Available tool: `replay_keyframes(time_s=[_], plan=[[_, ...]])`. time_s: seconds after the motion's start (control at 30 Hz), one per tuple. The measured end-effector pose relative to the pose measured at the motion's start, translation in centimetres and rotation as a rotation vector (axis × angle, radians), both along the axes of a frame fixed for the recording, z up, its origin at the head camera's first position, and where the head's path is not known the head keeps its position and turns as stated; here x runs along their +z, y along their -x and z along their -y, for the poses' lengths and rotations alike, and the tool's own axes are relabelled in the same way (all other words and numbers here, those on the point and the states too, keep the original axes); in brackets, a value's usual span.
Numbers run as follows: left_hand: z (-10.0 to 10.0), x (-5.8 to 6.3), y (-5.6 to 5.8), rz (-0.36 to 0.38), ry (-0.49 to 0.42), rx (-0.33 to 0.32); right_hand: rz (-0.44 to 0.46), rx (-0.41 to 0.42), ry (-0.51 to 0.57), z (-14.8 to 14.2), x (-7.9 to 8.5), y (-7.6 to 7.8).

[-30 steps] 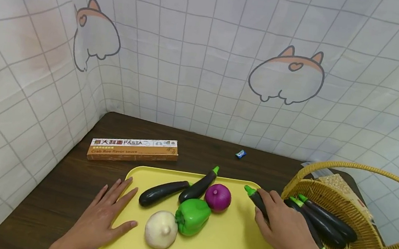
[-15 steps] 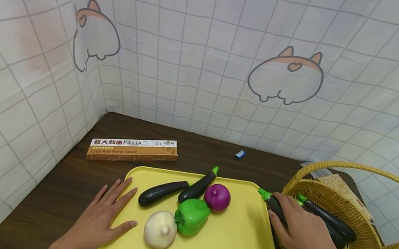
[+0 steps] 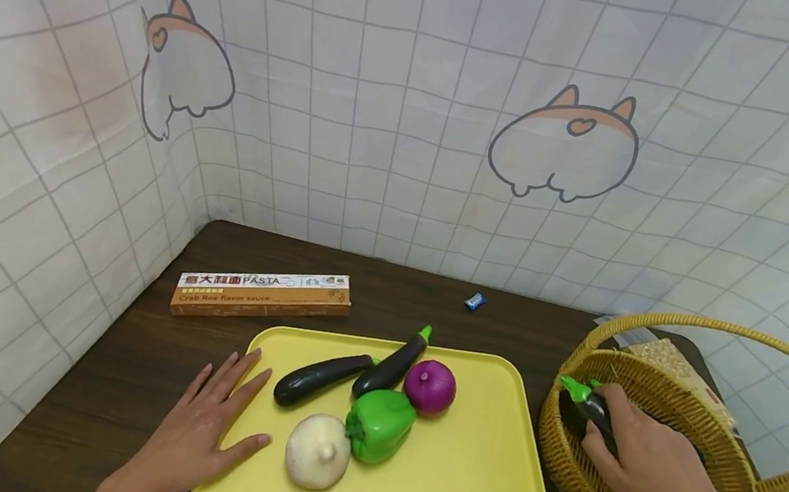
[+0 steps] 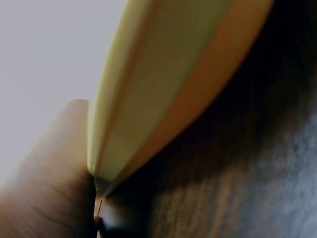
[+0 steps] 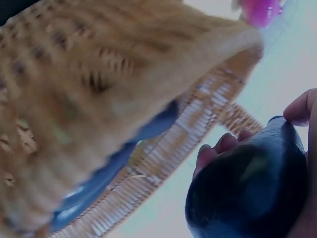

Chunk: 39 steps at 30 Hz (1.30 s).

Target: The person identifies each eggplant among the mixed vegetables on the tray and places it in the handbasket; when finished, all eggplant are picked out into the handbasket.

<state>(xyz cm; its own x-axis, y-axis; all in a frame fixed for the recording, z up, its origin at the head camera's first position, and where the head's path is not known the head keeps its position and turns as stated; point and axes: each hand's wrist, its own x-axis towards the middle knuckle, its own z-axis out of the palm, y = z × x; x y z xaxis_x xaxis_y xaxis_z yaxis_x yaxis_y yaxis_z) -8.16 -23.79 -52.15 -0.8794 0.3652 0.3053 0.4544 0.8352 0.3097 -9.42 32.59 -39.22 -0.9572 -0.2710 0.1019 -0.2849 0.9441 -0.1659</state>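
My right hand (image 3: 658, 463) grips an eggplant (image 3: 593, 409) over the wicker basket (image 3: 575, 490), its green stem pointing to the far left. In the right wrist view the fingers curl round the dark eggplant (image 5: 247, 183) beside the basket rim (image 5: 198, 59); more eggplant (image 5: 94, 183) shows inside. My left hand (image 3: 198, 428) rests with fingers spread on the left rim of the yellow tray (image 3: 460, 487). On that tray lie two eggplants, one flat (image 3: 320, 379) and one slanted (image 3: 393, 366), a purple onion (image 3: 430, 387), a green bell pepper (image 3: 380, 427) and a white round vegetable (image 3: 318, 452).
A pasta box (image 3: 262, 295) lies behind the tray at the left. A small blue packet (image 3: 475, 301) sits near the back edge of the dark table (image 3: 403, 297). Behind the basket, whose handle (image 3: 721, 326) arches up, lies a bag of grains (image 3: 681, 371).
My right hand has carried the eggplant rightward from above the tray's right side to over the basket. The left hand has stayed in place.
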Motion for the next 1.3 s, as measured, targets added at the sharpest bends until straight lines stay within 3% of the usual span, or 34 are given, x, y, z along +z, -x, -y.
replay_keyframes(time_s=[0.6, 0.87, 1.3], plan=[[0.0, -0.1, 0.0, -0.006, -0.011, -0.005, 0.121, 0.002, -0.006, -2.0, -2.0, 1.3], [0.0, -0.1, 0.1, -0.013, -0.005, -0.003, 0.18, 0.024, -0.091, -2.0, -3.0, 1.8], [0.1, -0.2, 0.1, -0.021, 0.0, -0.001, 0.056, 0.044, -0.175, -1.9, -3.8, 1.7]])
